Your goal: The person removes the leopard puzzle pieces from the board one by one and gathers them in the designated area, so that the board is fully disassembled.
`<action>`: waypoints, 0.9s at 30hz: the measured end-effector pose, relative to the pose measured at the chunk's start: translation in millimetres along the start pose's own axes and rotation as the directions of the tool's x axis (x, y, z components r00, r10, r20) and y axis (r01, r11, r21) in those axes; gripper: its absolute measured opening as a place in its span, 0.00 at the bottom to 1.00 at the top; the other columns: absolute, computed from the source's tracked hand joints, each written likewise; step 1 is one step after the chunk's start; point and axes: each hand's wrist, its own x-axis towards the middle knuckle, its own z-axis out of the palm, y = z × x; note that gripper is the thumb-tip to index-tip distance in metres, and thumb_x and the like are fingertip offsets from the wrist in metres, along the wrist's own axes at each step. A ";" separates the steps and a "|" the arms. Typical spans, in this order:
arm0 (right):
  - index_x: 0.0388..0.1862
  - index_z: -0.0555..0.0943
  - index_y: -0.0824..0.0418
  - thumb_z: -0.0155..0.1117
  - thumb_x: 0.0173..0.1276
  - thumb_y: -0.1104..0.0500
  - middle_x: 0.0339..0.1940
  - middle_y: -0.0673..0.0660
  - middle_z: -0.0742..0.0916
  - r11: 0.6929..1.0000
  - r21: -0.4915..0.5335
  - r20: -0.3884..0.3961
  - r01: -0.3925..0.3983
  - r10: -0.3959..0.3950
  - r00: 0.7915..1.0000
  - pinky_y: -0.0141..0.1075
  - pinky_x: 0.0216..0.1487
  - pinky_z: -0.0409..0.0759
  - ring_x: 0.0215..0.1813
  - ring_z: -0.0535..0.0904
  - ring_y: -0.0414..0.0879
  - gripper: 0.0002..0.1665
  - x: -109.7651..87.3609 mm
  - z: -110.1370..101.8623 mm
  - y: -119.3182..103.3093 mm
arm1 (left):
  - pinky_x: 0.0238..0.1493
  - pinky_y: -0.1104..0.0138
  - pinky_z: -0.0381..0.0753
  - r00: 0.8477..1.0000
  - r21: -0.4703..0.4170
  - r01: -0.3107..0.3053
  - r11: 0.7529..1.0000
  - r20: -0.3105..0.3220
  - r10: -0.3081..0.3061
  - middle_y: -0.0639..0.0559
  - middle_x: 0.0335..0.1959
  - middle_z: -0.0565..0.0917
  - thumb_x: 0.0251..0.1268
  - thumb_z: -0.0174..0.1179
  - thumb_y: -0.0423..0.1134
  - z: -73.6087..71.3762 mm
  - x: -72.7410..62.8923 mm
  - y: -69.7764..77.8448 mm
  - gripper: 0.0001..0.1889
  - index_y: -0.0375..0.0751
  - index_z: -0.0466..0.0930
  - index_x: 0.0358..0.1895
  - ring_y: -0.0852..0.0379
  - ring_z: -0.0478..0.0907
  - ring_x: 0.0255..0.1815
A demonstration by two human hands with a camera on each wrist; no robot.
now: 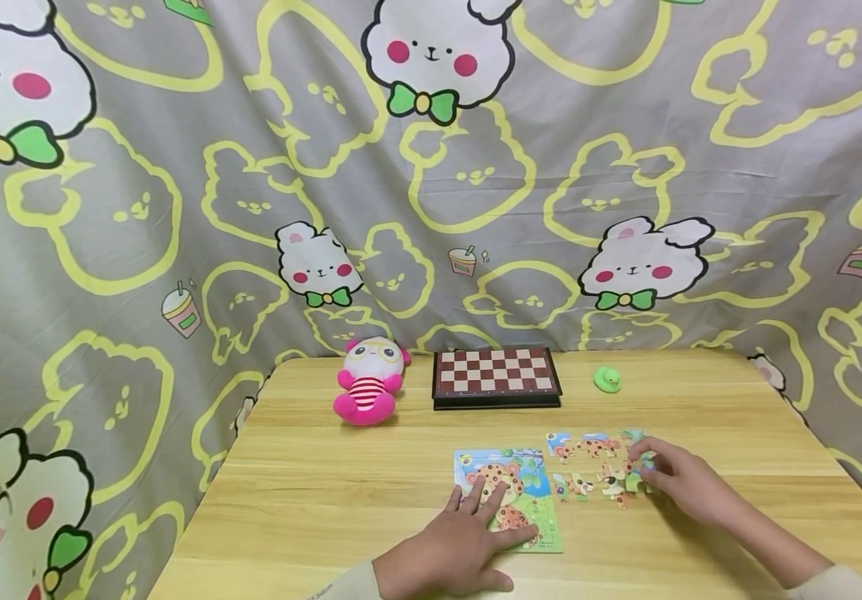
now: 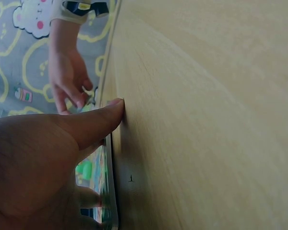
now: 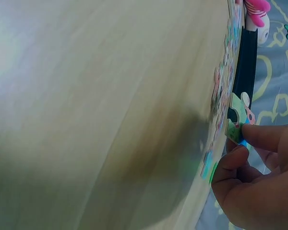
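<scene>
My left hand (image 1: 457,546) lies with spread fingers on a puzzle board (image 1: 543,517) that pictures a spotted leopard. In the left wrist view its thumb (image 2: 98,122) sticks out past the board's edge over the wood. My right hand (image 1: 682,479) pinches a green jigsaw piece (image 3: 236,132) between thumb and fingertips, held above the table in the right wrist view. Loose puzzle pieces (image 1: 599,447) with leopard spots lie in two rows right of the board, partly hidden by the right fingers.
Along the back of the wooden table (image 1: 311,483) stand a pink panda plush (image 1: 367,387), a checkered game board box (image 1: 496,375) and a small green toy duck (image 1: 607,379). A grey patterned curtain (image 1: 401,192) hangs behind.
</scene>
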 end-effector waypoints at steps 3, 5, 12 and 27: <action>0.54 0.78 0.57 0.62 0.75 0.64 0.22 0.50 0.74 1.000 -0.013 -0.005 0.005 -0.006 1.000 0.33 0.25 0.70 0.24 0.67 0.39 0.11 -1.6 -3.1 6.6 | 0.75 0.37 0.61 1.000 0.002 0.001 1.000 0.000 -0.001 0.45 0.86 0.45 0.67 0.52 0.73 -0.1 -0.1 0.1 0.40 0.88 0.42 0.79 0.34 0.44 0.84; 0.53 0.78 0.57 0.62 0.75 0.65 0.22 0.51 0.74 1.000 -0.015 -0.009 0.005 -0.005 1.000 0.32 0.26 0.70 0.24 0.68 0.39 0.10 -2.4 -4.8 10.3 | 0.75 0.37 0.61 1.000 0.003 0.001 1.000 0.000 -0.001 0.45 0.86 0.45 0.67 0.51 0.73 -0.1 -0.1 0.1 0.40 0.88 0.42 0.79 0.34 0.44 0.84; 0.52 0.78 0.58 0.60 0.75 0.68 0.26 0.53 0.78 1.000 -0.013 0.016 -0.022 0.022 1.000 0.33 0.28 0.72 0.28 0.71 0.40 0.10 -3.1 -10.7 18.7 | 0.74 0.36 0.61 1.000 0.012 0.000 1.000 -0.002 0.000 0.44 0.86 0.45 0.67 0.51 0.73 -0.3 -0.6 0.4 0.40 0.88 0.41 0.79 0.33 0.45 0.84; 0.48 0.84 0.58 0.67 0.68 0.70 0.48 0.56 0.86 0.986 -0.157 -0.053 0.054 -0.063 0.997 0.34 0.39 0.77 0.42 0.77 0.40 0.12 2.9 -5.3 37.6 | 0.75 0.37 0.61 1.000 0.002 0.005 1.000 0.010 -0.005 0.44 0.86 0.45 0.67 0.51 0.73 -0.8 0.0 0.5 0.40 0.88 0.41 0.79 0.34 0.44 0.84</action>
